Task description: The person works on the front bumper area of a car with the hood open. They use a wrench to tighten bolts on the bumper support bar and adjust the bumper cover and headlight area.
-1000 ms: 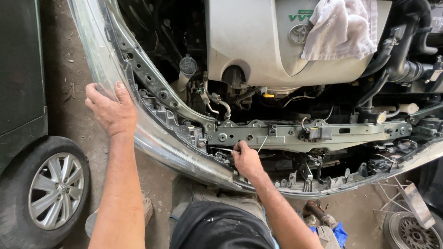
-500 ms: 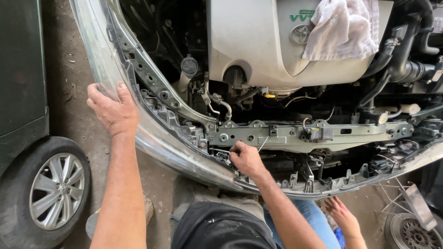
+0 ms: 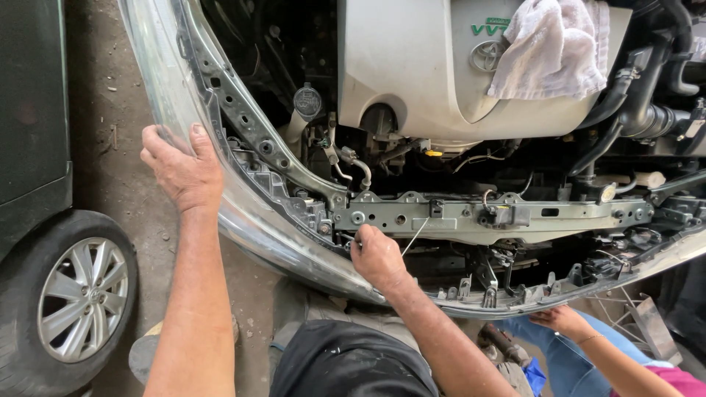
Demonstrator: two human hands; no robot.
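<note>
I look down into the open front of a car. My left hand [image 3: 182, 167] presses flat on the outer edge of the silver front bumper [image 3: 250, 228] at the left. My right hand [image 3: 376, 255] reaches under the grey metal crossmember [image 3: 471, 217], fingers curled at a spot behind the bumper's top edge. What the fingers pinch is hidden. A thin wire runs up from beside this hand. Above sits the silver engine cover [image 3: 412, 66] with a white rag [image 3: 555, 48] draped on it.
Another person's hand [image 3: 560, 321] and arm reach up under the bumper at the lower right. A dark parked car with an alloy wheel [image 3: 77, 298] stands at the left. Black hoses [image 3: 632, 110] fill the right of the bay. The floor is concrete.
The other person's hand and arm have come into view at the lower right under the bumper. My own hands have stayed almost where they were.
</note>
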